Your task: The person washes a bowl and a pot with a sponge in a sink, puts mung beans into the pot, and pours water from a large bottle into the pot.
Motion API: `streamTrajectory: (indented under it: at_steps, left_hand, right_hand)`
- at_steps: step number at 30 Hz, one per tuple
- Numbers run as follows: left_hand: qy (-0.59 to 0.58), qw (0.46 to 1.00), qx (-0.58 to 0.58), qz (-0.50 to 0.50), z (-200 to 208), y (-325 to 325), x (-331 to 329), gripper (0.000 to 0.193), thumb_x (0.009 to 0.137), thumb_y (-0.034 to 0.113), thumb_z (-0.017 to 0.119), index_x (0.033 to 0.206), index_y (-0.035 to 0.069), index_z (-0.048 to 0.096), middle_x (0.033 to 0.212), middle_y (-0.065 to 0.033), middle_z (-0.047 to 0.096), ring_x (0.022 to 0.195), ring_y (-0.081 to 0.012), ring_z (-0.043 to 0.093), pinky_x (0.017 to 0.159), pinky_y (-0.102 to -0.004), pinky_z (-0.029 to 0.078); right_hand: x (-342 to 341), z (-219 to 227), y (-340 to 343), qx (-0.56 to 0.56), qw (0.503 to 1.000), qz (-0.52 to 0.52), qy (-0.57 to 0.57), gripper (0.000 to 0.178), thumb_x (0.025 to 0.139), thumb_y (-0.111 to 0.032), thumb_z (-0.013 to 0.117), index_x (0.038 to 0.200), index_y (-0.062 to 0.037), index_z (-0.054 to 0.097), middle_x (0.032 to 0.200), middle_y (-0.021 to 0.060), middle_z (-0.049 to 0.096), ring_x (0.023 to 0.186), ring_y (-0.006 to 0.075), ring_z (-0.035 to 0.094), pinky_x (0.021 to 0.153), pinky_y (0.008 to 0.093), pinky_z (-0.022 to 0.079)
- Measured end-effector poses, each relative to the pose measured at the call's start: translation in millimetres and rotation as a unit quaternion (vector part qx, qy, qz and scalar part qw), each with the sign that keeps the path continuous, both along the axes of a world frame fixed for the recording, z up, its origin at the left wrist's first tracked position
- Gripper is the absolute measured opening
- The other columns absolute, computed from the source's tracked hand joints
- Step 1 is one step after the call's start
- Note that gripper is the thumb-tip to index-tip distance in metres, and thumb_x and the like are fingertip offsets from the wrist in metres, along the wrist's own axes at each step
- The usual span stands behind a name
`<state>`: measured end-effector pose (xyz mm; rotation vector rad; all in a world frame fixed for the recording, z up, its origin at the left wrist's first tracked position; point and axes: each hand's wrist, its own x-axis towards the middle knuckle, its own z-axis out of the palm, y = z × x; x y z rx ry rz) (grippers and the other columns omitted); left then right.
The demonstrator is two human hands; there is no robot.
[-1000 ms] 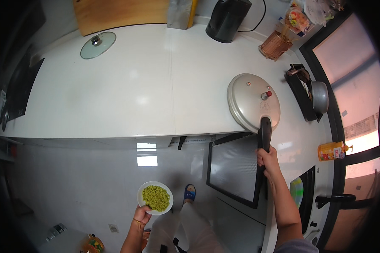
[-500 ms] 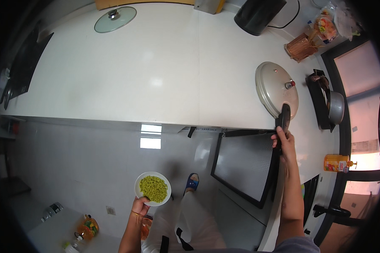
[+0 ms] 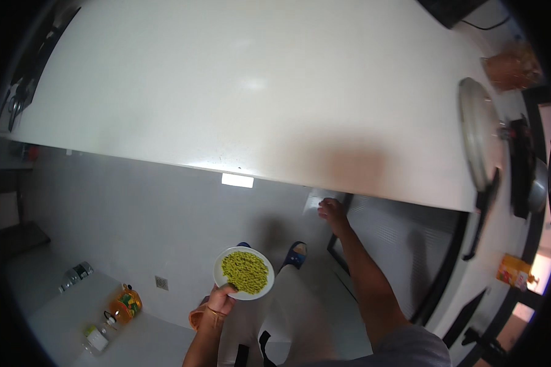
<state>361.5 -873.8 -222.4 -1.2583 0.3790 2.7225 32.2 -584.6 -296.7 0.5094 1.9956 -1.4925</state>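
White counter (image 3: pixel 257 92) above; plate of green grains (image 3: pixel 244 273) in left hand (image 3: pixel 219 300), right hand (image 3: pixel 332 211) apparently empty.

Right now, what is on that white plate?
The white plate, held in the left hand, carries a heap of small yellow-green food. The heap covers the plate's middle; only the rim shows.

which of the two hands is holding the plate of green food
The left hand grips the white plate of green food at its near rim. The right hand holds nothing, reaching toward the counter edge.
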Motion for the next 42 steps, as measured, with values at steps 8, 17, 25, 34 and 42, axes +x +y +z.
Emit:
streamTrajectory:
  at_steps: [8, 17, 25, 34, 42]
  left_hand:
    - [0.001, 0.999, 0.008, -0.038, -23.4, 6.6, -13.4, 0.067, 0.068, -0.012, 0.055, 0.133, 0.001, 0.043, 0.127, -0.0141, 0.055, 0.118, -0.0301, 0.054, 0.100, -0.0425, 0.046]
    - [-0.003, 1.000, -0.028, -0.011, 15.9, -12.5, 0.6, 0.059, 0.067, -0.015, 0.055, 0.124, -0.004, 0.049, 0.114, -0.0185, 0.061, 0.103, -0.0320, 0.062, 0.089, -0.0434, 0.054]
    - [-0.004, 0.999, -0.025, -0.036, 34.3, -16.4, -1.7, 0.062, 0.066, -0.015, 0.053, 0.127, -0.005, 0.046, 0.117, -0.0187, 0.059, 0.105, -0.0319, 0.061, 0.089, -0.0438, 0.054]
    - [0.031, 0.990, -0.104, -0.090, 82.1, -25.1, -23.9, 0.067, 0.067, -0.012, 0.052, 0.132, -0.004, 0.041, 0.126, -0.0166, 0.054, 0.116, -0.0286, 0.055, 0.097, -0.0393, 0.047]
    - [0.154, 0.790, -0.550, -0.223, 164.0, -24.5, -39.9, 0.070, 0.066, -0.010, 0.045, 0.135, 0.001, 0.042, 0.126, -0.0153, 0.050, 0.120, -0.0259, 0.048, 0.102, -0.0342, 0.039]
  right_hand:
    - [-42.6, -102.1, -17.3, -0.036, 0.971, -0.216, 0.099, 0.024, 0.084, -0.021, 0.066, 0.097, -0.0023, 0.058, 0.073, 0.0046, 0.060, 0.061, 0.0155, 0.059, 0.058, 0.0304, 0.051]
    - [-63.9, -58.1, 7.5, -0.094, 0.976, -0.141, 0.137, 0.020, 0.083, -0.019, 0.065, 0.093, -0.0029, 0.058, 0.069, 0.0047, 0.059, 0.056, 0.0158, 0.057, 0.052, 0.0316, 0.048]
    - [11.9, -77.7, 33.9, 0.080, 0.975, -0.066, 0.196, 0.016, 0.079, -0.016, 0.065, 0.086, -0.0041, 0.057, 0.061, 0.0043, 0.055, 0.047, 0.0161, 0.053, 0.043, 0.0342, 0.042]
    - [252.2, 45.6, 64.6, 0.191, 0.975, 0.097, 0.065, 0.039, 0.063, -0.021, 0.073, 0.091, 0.0014, 0.059, 0.075, 0.0093, 0.062, 0.070, 0.0206, 0.059, 0.065, 0.0349, 0.047]
    - [270.3, 224.3, 13.4, 0.140, 0.940, 0.295, 0.094, 0.042, 0.067, -0.025, 0.075, 0.096, 0.0003, 0.060, 0.080, 0.0161, 0.064, 0.073, 0.0253, 0.063, 0.072, 0.0364, 0.050]
